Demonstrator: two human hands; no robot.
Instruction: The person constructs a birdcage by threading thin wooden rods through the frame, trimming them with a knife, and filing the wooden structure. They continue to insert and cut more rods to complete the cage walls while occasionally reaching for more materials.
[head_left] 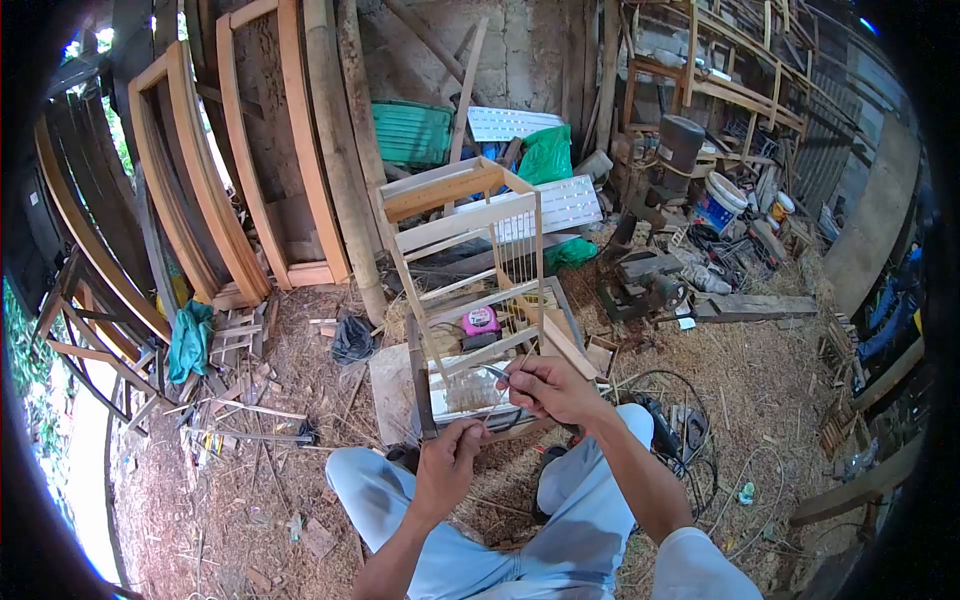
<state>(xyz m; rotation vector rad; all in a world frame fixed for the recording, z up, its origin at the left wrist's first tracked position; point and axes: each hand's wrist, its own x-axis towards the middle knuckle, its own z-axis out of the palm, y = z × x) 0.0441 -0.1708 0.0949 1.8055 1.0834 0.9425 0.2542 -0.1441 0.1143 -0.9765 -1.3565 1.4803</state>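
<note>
My right hand (550, 388) is closed around a small tool with a grey metal tip (495, 371), which looks like a pair of pliers; most of it is hidden by the fingers. Lower and to its left, my left hand (452, 462) is pinched, and what its fingertips hold is too small to make out. Just beyond both hands stands a wooden cage frame (465, 233) with thin upright bars along its right side. It rests on a low wooden box or bench (420, 385). A pink tape measure (481, 320) lies behind the frame's lower rails.
Wooden door or window frames (315, 180) lean on the wall at the left. A machine (650, 275), a paint bucket (720, 200) and scrap pile up at the right. Black cable (705, 420) curls by my right knee. Shavings and sticks litter the floor (250, 500).
</note>
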